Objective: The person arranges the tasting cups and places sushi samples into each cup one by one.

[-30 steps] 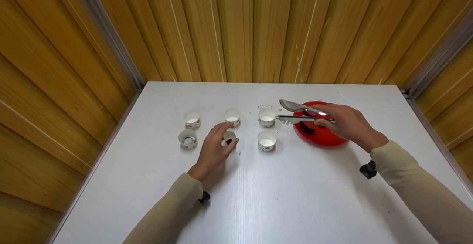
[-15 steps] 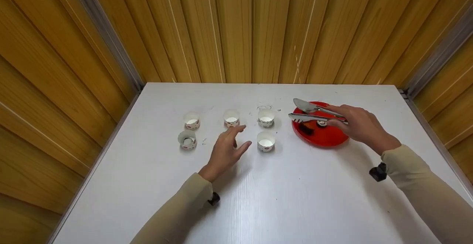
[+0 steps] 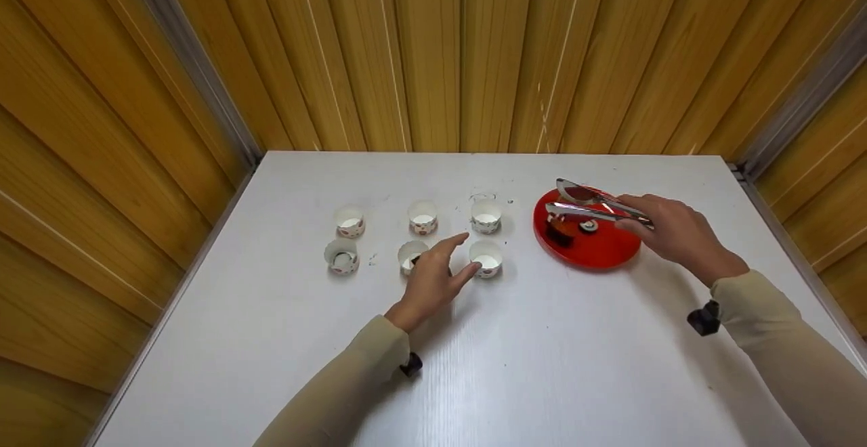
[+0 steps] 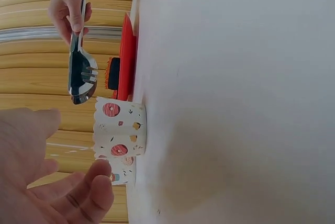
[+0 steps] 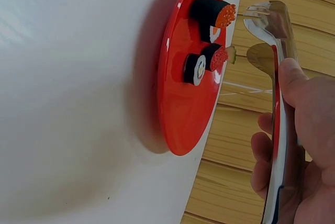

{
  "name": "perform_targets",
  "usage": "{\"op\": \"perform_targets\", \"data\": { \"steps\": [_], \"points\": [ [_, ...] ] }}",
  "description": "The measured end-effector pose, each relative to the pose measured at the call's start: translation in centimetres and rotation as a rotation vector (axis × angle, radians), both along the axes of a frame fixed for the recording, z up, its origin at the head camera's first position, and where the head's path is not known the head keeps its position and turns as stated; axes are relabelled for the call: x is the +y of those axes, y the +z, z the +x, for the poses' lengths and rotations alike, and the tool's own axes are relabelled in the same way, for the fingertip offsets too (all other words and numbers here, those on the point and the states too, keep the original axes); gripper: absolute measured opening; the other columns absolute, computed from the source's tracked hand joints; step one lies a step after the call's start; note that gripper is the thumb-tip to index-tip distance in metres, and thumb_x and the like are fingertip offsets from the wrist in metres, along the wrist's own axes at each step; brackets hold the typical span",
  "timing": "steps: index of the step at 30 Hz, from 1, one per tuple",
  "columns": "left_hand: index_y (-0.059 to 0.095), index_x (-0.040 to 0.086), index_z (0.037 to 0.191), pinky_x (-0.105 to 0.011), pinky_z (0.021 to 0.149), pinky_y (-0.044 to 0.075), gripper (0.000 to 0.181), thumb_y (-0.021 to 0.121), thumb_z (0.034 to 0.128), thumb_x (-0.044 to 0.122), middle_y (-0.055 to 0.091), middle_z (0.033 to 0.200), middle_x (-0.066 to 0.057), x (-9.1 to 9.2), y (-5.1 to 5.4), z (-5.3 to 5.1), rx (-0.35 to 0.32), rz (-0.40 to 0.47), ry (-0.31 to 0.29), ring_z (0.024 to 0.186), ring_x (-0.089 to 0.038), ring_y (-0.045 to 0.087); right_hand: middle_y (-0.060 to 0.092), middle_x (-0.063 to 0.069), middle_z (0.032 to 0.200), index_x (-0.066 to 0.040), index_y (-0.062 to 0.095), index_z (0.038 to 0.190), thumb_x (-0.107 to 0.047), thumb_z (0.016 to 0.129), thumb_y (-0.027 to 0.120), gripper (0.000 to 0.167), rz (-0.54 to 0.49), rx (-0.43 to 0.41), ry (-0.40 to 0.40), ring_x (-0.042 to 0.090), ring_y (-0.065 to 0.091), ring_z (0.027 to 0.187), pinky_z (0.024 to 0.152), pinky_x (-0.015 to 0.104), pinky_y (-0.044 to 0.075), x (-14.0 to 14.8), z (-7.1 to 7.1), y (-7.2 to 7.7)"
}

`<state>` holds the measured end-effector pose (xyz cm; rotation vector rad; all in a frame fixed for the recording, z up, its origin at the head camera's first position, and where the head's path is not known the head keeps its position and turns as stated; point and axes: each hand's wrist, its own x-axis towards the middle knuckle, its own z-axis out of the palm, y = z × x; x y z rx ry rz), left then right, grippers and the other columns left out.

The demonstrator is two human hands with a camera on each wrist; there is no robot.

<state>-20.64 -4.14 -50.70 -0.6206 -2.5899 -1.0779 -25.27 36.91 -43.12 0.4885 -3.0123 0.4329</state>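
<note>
My right hand point(image 3: 677, 233) grips metal serving tongs point(image 3: 596, 206) over a red plate point(image 3: 609, 254). The tongs' ends stand apart with nothing between them. In the right wrist view, several sushi pieces lie on the plate, among them an orange-topped roll point(image 5: 213, 12), a red-topped roll point(image 5: 214, 56) and a white-faced roll point(image 5: 194, 69). My left hand point(image 3: 433, 281) hovers with spread fingers beside the front right paper cup point(image 3: 485, 261); contact cannot be made out. Behind this hand, the front middle cup point(image 3: 409, 252) is partly hidden and holds something dark.
The front left cup point(image 3: 342, 257) has a ring-like thing inside. Back cups stand at left point(image 3: 350, 223), middle point(image 3: 423, 219) and right point(image 3: 485, 217). Small dark crumbs dot the white table point(image 3: 508, 338), which meets a wooden wall point(image 3: 433, 61) at the rear.
My left hand has moved right, from around the front middle cup to the front right cup. My right hand has drawn the tongs rightward, from beside the back right cup to over the plate.
</note>
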Motion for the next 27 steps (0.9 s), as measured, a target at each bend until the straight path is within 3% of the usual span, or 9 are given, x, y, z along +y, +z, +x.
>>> {"op": "perform_targets", "data": {
  "steps": [3,5,14,27],
  "points": [
    [0.057,0.004,0.144,-0.038,0.106,0.048,0.057,0.073,0.0975,0.034,0.063,0.141,-0.012,0.4,-0.2,-0.1,-0.026,-0.011,0.013,0.123,-0.024,0.064,0.067,0.020,0.122,-0.012,0.056,0.147,-0.037,0.097,0.072,0.058,0.000,0.010,0.002,0.035,0.059,0.097,0.077,0.055,0.053,0.4,0.1,-0.1],
    [0.055,0.004,0.145,-0.038,0.109,0.045,0.059,0.072,0.0980,0.034,0.061,0.142,-0.012,0.6,-0.3,-0.1,-0.048,-0.010,0.015,0.133,-0.025,0.057,0.068,0.019,0.118,-0.011,0.057,0.146,-0.038,0.097,0.072,0.057,0.002,0.018,0.007,0.033,0.059,0.093,0.074,0.052,0.052,0.6,0.1,-0.3],
    [0.053,0.004,0.148,-0.038,0.112,0.042,0.061,0.073,0.0976,0.033,0.060,0.144,-0.012,1.3,-0.6,-0.5,-0.111,0.007,-0.001,0.134,-0.026,0.056,0.069,0.016,0.111,-0.011,0.061,0.141,-0.035,0.097,0.072,0.052,0.015,0.015,-0.006,0.030,0.058,0.088,0.071,0.049,0.050,1.7,0.0,-0.9],
    [0.059,0.005,0.143,-0.039,0.107,0.047,0.055,0.074,0.0967,0.033,0.065,0.137,-0.012,1.8,-1.0,-0.9,-0.140,-0.038,0.015,0.127,-0.027,0.061,0.068,0.017,0.108,-0.008,0.059,0.142,-0.028,0.096,0.074,0.052,0.042,-0.032,-0.030,0.031,0.057,0.087,0.069,0.047,0.051,2.5,0.0,-1.5]
  ]
}}
